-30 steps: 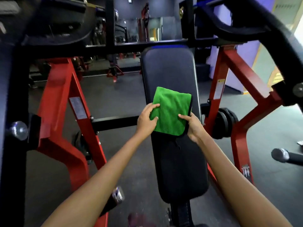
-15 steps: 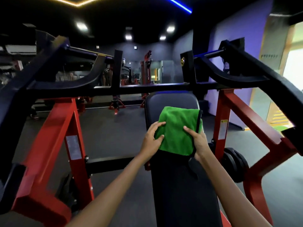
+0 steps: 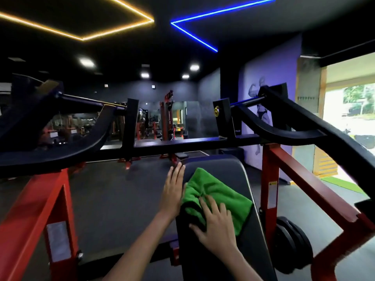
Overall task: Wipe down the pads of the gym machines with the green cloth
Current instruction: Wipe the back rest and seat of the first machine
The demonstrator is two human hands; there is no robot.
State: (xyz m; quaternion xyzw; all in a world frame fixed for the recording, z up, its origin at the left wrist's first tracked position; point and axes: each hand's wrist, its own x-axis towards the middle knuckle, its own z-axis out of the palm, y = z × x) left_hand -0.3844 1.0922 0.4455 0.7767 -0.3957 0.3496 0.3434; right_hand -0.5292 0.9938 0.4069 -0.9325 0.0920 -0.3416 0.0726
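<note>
On the black back pad, centre-right of the head view: the work area of this moment.

Location: a dim gym room with a dark floor [image 3: 113,191] and a plate-loaded machine across the foreground.

Green cloth [image 3: 218,196]: lies bunched and partly folded on the upper half of the pad, in contact with the pad surface. Its near-left edge is rolled under and shows a dark underside.

Black back pad [image 3: 241,173]: padded upholstery, sloping away from the camera, rounded at its far end. The far end sits just below the black crossbar [image 3: 192,145].

Right hand [image 3: 216,226]: lies palm-down on the near part of the cloth. Fingers [image 3: 204,207] are spread and nearly straight, pressing the cloth flat against the pad; no curl around the fabric is visible.

Left hand [image 3: 172,187]: rests flat along the left edge of the pad, touching the left side of the cloth. Fingers [image 3: 178,171] are straight and held together, pointing away from the camera; released, gripping nothing.

Machine frame: 2 red uprights, one at the left [image 3: 46,199] and one at the right [image 3: 269,179], carry the crossbar and 2 black lever arms [image 3: 304,130].

Weight plates [image 3: 292,240]: black, stacked on a peg low at the right, beside the right upright.

Ceiling: 1 yellow light strip [image 3: 81,35] and 1 blue light strip [image 3: 194,35], plus round spot lamps.

Right wall: purple panel with a printed figure [image 3: 261,110]; bright window opening [image 3: 353,110] beyond it.
</note>
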